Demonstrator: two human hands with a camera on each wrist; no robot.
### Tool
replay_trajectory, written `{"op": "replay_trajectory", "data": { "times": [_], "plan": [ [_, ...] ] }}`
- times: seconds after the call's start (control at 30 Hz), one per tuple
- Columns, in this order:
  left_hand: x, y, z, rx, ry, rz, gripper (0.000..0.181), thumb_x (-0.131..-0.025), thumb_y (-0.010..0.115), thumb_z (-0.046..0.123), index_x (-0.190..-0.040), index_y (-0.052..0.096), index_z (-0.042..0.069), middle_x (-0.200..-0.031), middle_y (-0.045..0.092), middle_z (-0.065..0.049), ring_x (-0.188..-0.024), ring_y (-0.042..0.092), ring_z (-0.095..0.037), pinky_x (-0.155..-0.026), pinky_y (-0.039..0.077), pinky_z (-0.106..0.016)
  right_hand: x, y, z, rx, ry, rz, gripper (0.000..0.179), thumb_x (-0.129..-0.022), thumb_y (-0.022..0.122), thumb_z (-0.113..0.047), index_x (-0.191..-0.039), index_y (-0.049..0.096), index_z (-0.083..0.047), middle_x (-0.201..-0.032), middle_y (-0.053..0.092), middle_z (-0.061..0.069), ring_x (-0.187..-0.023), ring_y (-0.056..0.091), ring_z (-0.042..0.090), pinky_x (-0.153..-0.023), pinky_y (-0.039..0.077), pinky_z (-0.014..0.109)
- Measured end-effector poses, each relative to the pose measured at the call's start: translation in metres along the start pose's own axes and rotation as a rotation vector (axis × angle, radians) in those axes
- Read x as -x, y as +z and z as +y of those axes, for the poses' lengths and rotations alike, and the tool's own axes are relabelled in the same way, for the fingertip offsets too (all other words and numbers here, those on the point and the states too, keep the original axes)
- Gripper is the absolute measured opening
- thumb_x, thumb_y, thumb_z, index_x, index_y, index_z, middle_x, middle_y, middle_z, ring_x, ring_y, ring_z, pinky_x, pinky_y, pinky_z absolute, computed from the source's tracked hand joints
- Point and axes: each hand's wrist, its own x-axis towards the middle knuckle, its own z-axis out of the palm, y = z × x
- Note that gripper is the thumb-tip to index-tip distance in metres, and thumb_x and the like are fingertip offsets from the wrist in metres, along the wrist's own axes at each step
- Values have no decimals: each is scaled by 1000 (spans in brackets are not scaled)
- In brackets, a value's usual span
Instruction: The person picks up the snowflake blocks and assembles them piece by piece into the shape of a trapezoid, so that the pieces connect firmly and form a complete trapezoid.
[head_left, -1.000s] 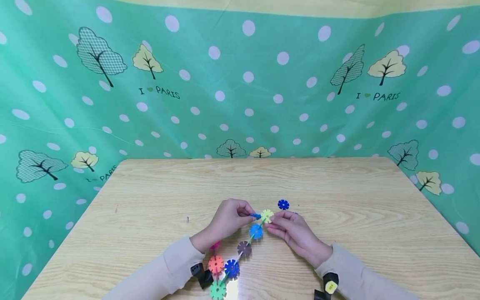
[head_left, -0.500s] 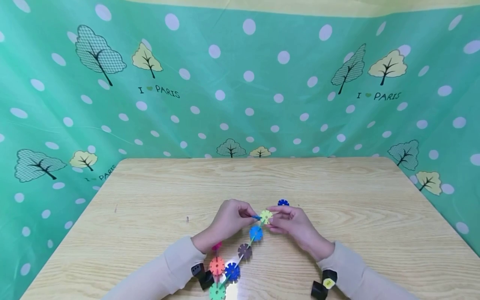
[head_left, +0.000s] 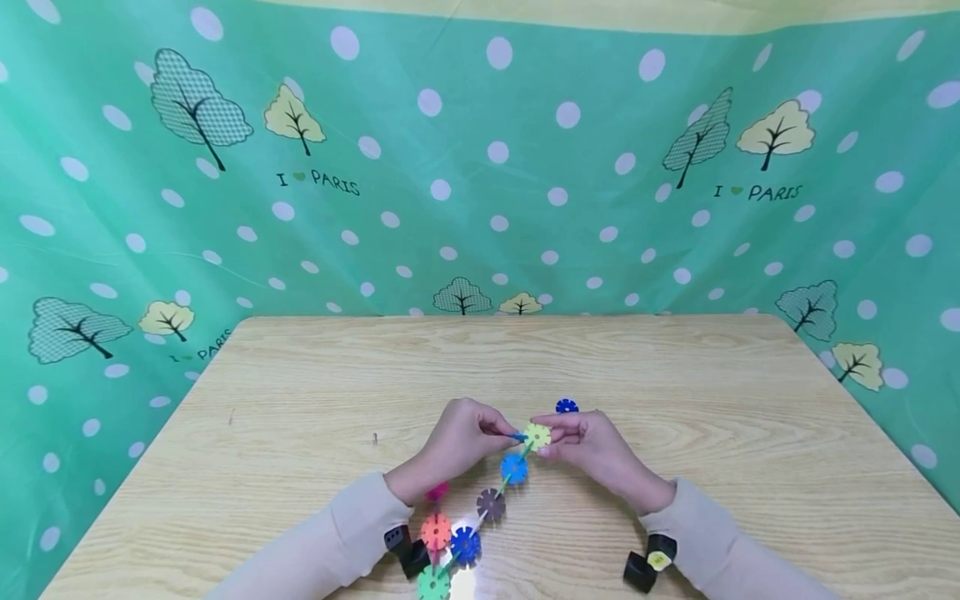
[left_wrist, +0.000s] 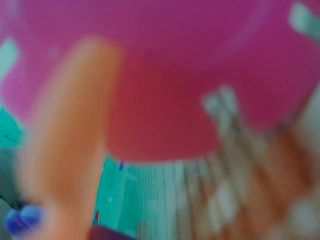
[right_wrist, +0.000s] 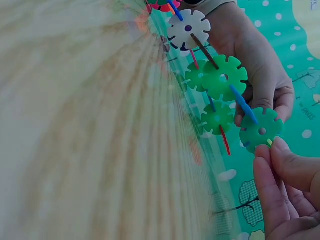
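Observation:
In the head view my left hand (head_left: 459,437) pinches a blue notched plastic disc (head_left: 519,437), seen edge-on. Thumb and fingers of my right hand (head_left: 603,454) pinch a pale yellow snowflake disc (head_left: 537,437) that meets the blue one. From there a chain of interlocked snowflake discs runs toward me, with a light blue disc (head_left: 513,468), a purple-grey one (head_left: 491,505) and a dark blue one (head_left: 465,546). The right wrist view shows the right fingertips (right_wrist: 281,145) at the yellow disc's edge, against a green-looking disc (right_wrist: 261,129). A pink disc (left_wrist: 165,95) fills much of the left wrist view, blurred.
A loose dark blue disc (head_left: 567,406) lies on the wooden table (head_left: 337,367) beyond the right hand. A tiny scrap (head_left: 375,437) lies left of the hands. Behind the table hangs a green dotted cloth (head_left: 480,192).
My right fingers have shifted up and spread around the yellow disc, now partly covering the loose blue disc. The chain has slid slightly toward me. The left hand keeps its grip.

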Motion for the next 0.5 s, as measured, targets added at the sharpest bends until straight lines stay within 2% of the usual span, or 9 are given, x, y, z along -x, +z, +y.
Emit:
{"op": "replay_trajectory", "data": {
  "times": [0.17, 0.4, 0.5],
  "plan": [
    [0, 1, 0, 28, 6, -6, 4, -79, 75, 6, -76, 75, 4, -75, 72, -1, -66, 64, -2, -61, 54, -20, 0, 0, 2, -48, -16, -21, 43, -78, 72, -1, -118, 58, 12, -83, 67, 11, -73, 65, 11, -70, 56, 24],
    [0, 2, -1, 45, -3, -13, 4, -78, 75, 4, -75, 75, 7, -74, 72, 0, -65, 64, -1, -59, 53, -19, -1, 1, 6, -156, -10, -61, 44, -80, 68, 6, -119, 53, 17, -89, 68, 23, -79, 69, 15, -74, 56, 30],
    [0, 2, -1, 31, 15, -19, 5, -78, 75, 3, -75, 75, 8, -74, 72, 0, -65, 63, -1, -60, 53, -19, -1, 0, 7, -175, 0, -72, 44, -80, 67, 7, -120, 52, 17, -90, 68, 23, -79, 69, 15, -74, 56, 31]
  ]
}}
